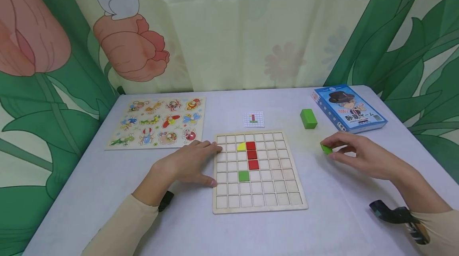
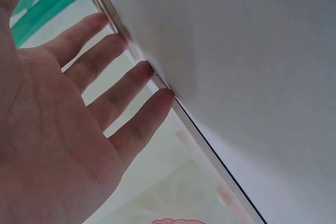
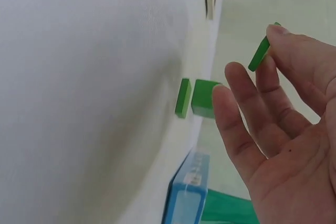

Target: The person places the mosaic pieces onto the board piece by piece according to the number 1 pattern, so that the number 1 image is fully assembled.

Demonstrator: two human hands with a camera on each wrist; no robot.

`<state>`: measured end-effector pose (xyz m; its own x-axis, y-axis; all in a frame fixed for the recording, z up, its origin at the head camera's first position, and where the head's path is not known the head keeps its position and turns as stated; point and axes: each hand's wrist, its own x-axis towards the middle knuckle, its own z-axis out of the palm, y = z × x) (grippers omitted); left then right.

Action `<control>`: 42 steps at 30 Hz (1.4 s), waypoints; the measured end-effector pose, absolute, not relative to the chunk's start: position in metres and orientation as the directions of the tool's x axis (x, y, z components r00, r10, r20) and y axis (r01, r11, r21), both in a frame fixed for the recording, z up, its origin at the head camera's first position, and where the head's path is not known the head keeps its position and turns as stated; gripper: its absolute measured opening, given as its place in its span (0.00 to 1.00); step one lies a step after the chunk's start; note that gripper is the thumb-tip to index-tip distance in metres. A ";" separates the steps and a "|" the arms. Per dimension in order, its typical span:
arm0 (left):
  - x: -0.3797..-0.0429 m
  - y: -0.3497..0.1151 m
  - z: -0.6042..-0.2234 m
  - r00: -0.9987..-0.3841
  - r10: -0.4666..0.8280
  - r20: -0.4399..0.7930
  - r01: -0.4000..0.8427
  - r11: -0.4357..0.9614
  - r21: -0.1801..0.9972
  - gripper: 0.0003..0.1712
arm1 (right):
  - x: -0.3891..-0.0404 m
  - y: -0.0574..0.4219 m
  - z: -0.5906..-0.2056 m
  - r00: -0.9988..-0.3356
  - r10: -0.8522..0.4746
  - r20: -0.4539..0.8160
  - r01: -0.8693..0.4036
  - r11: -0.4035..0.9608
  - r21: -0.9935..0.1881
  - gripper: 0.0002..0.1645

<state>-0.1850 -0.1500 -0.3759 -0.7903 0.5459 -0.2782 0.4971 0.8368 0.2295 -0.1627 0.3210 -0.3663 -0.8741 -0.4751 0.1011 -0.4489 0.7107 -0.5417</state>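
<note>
A wooden grid board [image 1: 270,188] lies in the middle of the table in the head view. In its cells sit a yellow piece with a curved edge [image 1: 242,146], a column of three red squares [image 1: 252,154] and a green square [image 1: 244,176]. My left hand [image 1: 188,162] rests beside the board with fingertips and thumb touching its left edge, fingers extended. To the right of the board, my right hand [image 1: 365,152] pinches a small green tile [image 3: 260,53] between thumb and fingertips. Behind that hand is a green block [image 1: 308,118]; the right wrist view shows another green tile [image 3: 182,98] close to the block.
A small pattern card [image 1: 259,124] lies just behind the grid board. The insect picture board [image 1: 159,120] is at the back left. A blue game box [image 1: 353,110] lies at the back right, close to my right hand. A printed curtain [image 1: 229,29] hangs behind the table.
</note>
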 end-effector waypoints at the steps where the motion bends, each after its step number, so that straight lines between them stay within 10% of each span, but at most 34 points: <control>1: -0.185 -0.150 -0.376 -0.791 0.545 -0.280 0.497 0.838 0.228 0.57 | -0.164 0.318 -0.366 -0.871 -0.479 0.106 -0.453 0.701 -0.551 0.21; 42: -0.185 -0.150 -0.373 -0.786 0.550 -0.281 0.496 0.833 0.244 0.56 | -0.184 0.210 -0.369 -0.739 -0.673 0.035 -0.504 0.517 -0.691 0.19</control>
